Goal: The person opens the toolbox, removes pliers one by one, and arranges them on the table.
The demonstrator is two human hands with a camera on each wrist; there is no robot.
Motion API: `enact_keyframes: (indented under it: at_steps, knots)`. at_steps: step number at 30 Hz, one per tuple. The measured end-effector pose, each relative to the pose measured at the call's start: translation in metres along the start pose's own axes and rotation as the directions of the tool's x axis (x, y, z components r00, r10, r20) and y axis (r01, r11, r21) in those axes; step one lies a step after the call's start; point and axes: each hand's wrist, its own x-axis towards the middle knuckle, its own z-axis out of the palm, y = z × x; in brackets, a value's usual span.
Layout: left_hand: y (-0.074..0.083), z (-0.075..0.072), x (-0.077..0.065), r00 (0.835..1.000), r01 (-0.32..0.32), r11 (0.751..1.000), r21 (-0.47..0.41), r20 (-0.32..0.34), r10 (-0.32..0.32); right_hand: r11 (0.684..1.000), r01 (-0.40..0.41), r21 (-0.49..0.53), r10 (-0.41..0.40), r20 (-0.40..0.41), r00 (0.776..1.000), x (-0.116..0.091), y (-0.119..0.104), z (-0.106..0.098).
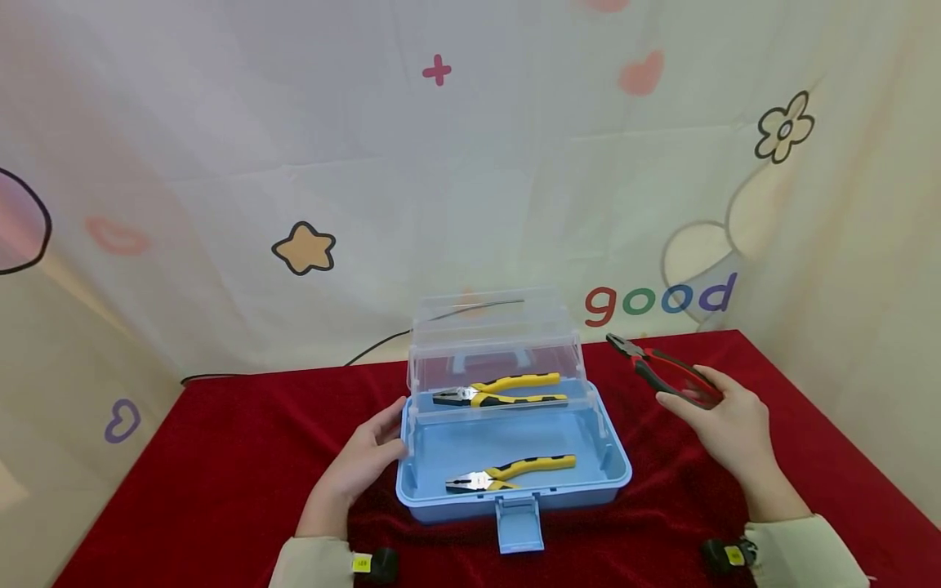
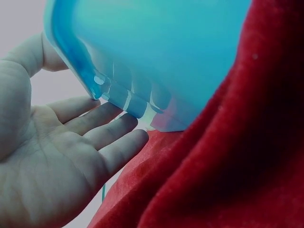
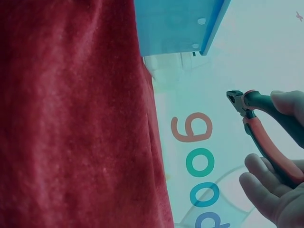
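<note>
1. Right hand: grips the red-and-black pliers by the handles, thumb on the black handle, fingers at the red one
2. Red-and-black pliers: held to the right of the blue toolbox, apart from it; long axis runs diagonally in the head view, nose pointing forward and left, handle ends back and right towards the palm; handles spread apart
3. Left hand: at the toolbox's left wall, thumb by the rim; in the left wrist view the four fingers are extended, nearly straight, tips at the wall
4. Toolbox: on the red-covered bench, long side roughly left to right; clear lid raised at the rear, latch folded down at the front
5. Front yellow-and-black pliers: inside the toolbox near the front wall, nose left, long axis nearly left-right; lower handle partly hidden by the rim
6. Rear yellow-and-black pliers: at the toolbox's rear, nose left, handles right and parted; seen among clear plastic, exact support cannot be told
</note>
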Motion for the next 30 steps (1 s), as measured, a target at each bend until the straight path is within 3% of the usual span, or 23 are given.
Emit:
enact_keyframes:
  at_steps: [12,30]
  knots:
    - [0.0,-0.001,0.0,1.0,-0.001,1.0,-0.001,0.002,0.001,0.998,-0.013,-0.067,0.014,0.019,1.0,0.002,0.005,0.0]
    - [0.0,-0.001,0.001,1.0,0.012,1.0,0.012,0.004,-0.012,0.988,-0.067,-0.137,0.084,0.127,0.988,0.004,0.015,-0.003]
